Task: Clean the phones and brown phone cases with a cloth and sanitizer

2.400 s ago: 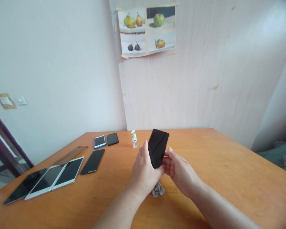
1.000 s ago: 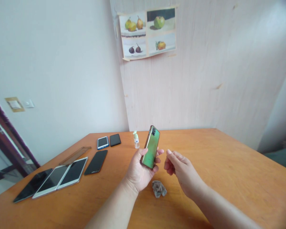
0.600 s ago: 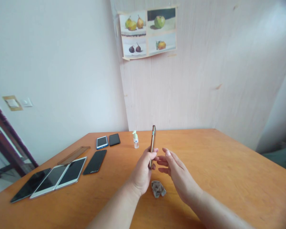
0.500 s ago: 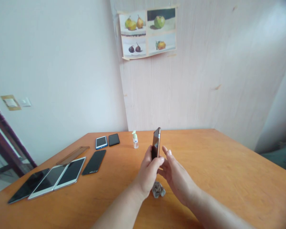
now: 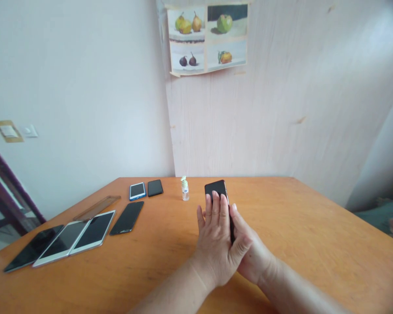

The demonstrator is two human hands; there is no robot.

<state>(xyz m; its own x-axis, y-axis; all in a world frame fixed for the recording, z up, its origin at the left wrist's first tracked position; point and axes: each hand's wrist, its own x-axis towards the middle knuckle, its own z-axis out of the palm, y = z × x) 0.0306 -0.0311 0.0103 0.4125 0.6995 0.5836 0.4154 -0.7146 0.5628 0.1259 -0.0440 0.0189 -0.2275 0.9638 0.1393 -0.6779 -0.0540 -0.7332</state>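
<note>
A dark smartphone (image 5: pixel 215 186) is held up over the middle of the table, its black screen facing me and its top edge showing above my fingers. My right hand (image 5: pixel 253 255) grips it from the right side and behind, thumb along the edge. Flat against the screen lies my left hand (image 5: pixel 216 240), fingers stretched upward and thumb out to the right, covering most of the phone. Behind the hands, a small pump bottle (image 5: pixel 185 190) with a pale green top stands upright. The grey crumpled cloth is hidden from sight.
On the wooden table (image 5: pixel 314 244), to the left, lie a black phone (image 5: pixel 127 218), two white tablets (image 5: pixel 93 231), a dark tablet (image 5: pixel 34 248) and a clear brownish case (image 5: pixel 96 208). Farther back are a blue-edged device (image 5: pixel 137 191) and a small black one (image 5: pixel 155 188).
My left hand has let go of the phone's side and now lies flat on its screen. The phone has turned to face me, held by my right hand. The cloth has gone from view.
</note>
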